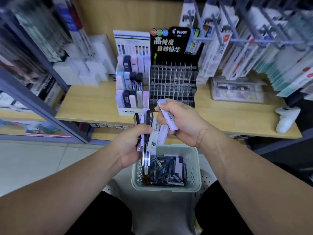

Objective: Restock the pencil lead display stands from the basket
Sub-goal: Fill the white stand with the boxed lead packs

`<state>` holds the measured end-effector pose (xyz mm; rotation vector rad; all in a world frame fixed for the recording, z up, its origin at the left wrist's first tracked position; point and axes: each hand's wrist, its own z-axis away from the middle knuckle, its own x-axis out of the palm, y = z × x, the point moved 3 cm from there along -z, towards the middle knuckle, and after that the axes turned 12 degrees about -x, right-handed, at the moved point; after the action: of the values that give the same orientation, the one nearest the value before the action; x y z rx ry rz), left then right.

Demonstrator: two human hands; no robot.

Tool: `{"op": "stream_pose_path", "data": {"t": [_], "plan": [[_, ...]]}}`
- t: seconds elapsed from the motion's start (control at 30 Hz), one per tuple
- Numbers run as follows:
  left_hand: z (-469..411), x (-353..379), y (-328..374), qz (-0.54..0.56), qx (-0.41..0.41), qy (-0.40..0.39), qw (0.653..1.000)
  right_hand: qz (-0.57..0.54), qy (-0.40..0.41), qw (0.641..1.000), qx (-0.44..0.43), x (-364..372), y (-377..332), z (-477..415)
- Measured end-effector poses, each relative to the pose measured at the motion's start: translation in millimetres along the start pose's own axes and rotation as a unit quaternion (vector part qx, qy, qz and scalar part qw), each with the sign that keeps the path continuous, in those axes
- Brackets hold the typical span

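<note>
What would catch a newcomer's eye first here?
At centre, the left hand grips a fan of lead cases while the right hand holds one lilac case. Below them sits a pale green basket of more cases. Behind, the black Pilot stand has empty-looking clear slots, beside the stocked white Mono stand.

the goods on the left shelves (33, 34) and the hanging packs (254, 41) at right are smeared with blur, no labels readable. the right hand (183, 122), gripping a lilac lead case (167, 116), covers the lower front of the pilot stand (172, 82). the bundle of lead cases (149, 131) held in the left hand (128, 143) hides the front corner of the mono stand (132, 78) and the far left rim of the basket (167, 188). print on the cases is too small to read. both forearms run off the bottom edge.
</note>
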<state>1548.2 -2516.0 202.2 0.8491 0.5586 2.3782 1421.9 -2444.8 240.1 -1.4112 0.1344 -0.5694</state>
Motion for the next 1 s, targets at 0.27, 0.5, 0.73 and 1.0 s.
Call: {"op": "stream_pose_path", "data": {"t": [0.27,0.5,0.73,1.0], "plan": [[-5,8,11,0.062,0.007,0.029,0.998,0.04,0.082,0.995,-0.037,5,-6,-14],[-19,-5,21,0.034,-0.008,0.016,0.999,0.071,0.115,0.991,-0.012,5,9,-35],[-33,-17,31,0.035,-0.004,-0.04,0.999,0.072,0.09,0.993,-0.03,12,11,-54],[-30,-29,37,0.067,0.038,-0.041,0.996,0.02,0.087,0.995,-0.047,25,16,-67]]}}
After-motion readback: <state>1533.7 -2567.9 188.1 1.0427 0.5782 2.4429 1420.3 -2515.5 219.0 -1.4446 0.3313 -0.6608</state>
